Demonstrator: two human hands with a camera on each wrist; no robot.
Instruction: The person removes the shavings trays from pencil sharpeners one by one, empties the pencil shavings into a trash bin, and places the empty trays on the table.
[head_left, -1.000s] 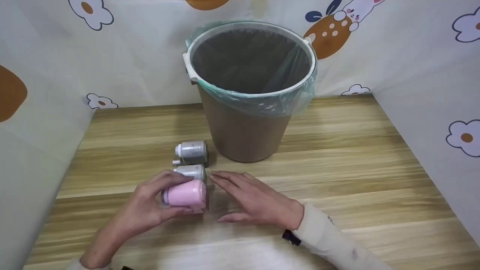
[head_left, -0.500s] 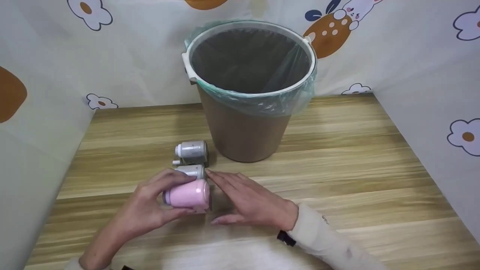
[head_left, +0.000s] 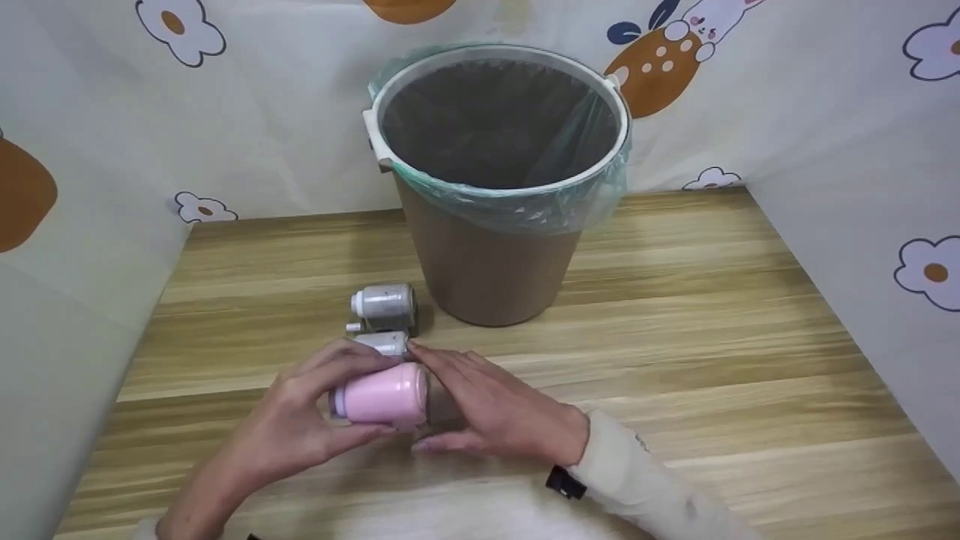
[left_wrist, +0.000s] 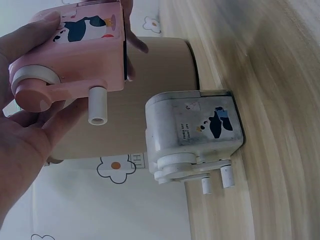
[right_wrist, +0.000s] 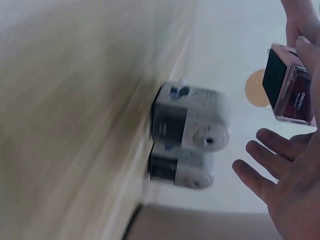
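1. My left hand (head_left: 296, 420), lower left of centre in the head view: fingers (head_left: 341, 366) grasping the pink sharpener (head_left: 386, 395) from above, thumb underneath, gap set by its body.
2. Pink sharpener held off the tabletop (head_left: 712, 337); it sits upper left in the left wrist view.
3. My right hand (head_left: 499, 409), lower centre: released, fingers extended beside the pink sharpener, thumb apart from them. Cannot tell whether it touches anything.
4. Far grey sharpener (head_left: 386, 301) and near grey sharpener (head_left: 384, 343) stand side by side, left of the brown bin (head_left: 491, 270).
5. Obscured: near grey sharpener partly behind my left hand; both greys blurred in the right wrist view; pink sharpener cut off at that frame's right edge.
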